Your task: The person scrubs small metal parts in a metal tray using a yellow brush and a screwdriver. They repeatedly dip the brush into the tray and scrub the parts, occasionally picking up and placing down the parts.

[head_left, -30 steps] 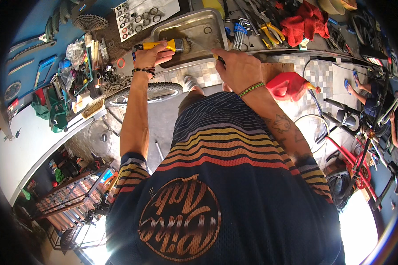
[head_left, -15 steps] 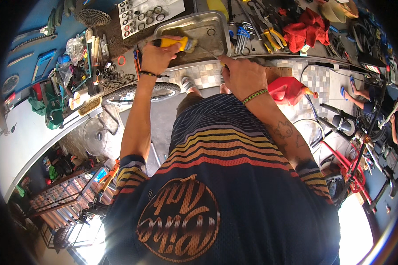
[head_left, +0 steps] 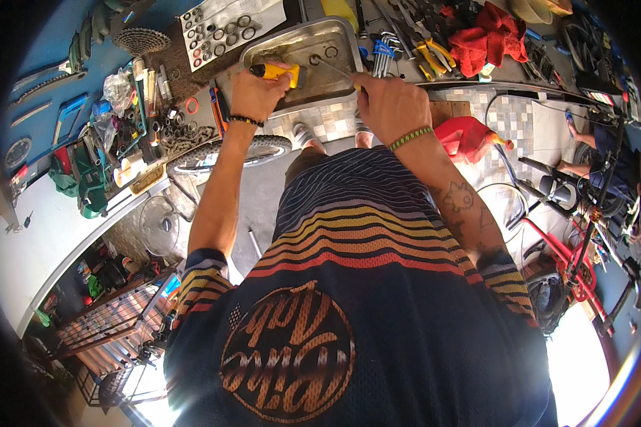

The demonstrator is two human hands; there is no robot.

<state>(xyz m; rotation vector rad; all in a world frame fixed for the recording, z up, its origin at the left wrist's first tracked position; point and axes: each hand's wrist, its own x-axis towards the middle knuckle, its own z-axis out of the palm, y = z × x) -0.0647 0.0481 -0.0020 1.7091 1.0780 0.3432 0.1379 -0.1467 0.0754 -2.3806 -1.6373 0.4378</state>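
Note:
My left hand (head_left: pixel 255 96) is closed round a yellow-handled brush (head_left: pixel 286 74), held over the left part of a shallow metal tray (head_left: pixel 357 48). A thin-shafted tool (head_left: pixel 337 69) with a yellow handle end is gripped in my right hand (head_left: pixel 395 107) at the tray's near right corner. Its shaft points left over the tray, and a small ring-like shape shows at its tip, a little right of the brush. Dark wet residue covers part of the tray bottom. Toward the tray's far right lies a loose ring (head_left: pixel 331 51).
Left of the tray, a white sheet (head_left: pixel 224 32) carries rows of bearing rings. Blue-held hex keys (head_left: pixel 384 55), yellow-handled pliers (head_left: pixel 434 58) and a red rag (head_left: pixel 488 43) lie to the right. Below the bench are a bicycle wheel (head_left: pixel 228 153) and a red container (head_left: pixel 463 140). Another person (head_left: pixel 602 156) is at far right.
The brush has moved left, away from the tool's tip, where its bristles were before. The tool's tip now shows more plainly. The whole view has shifted slightly.

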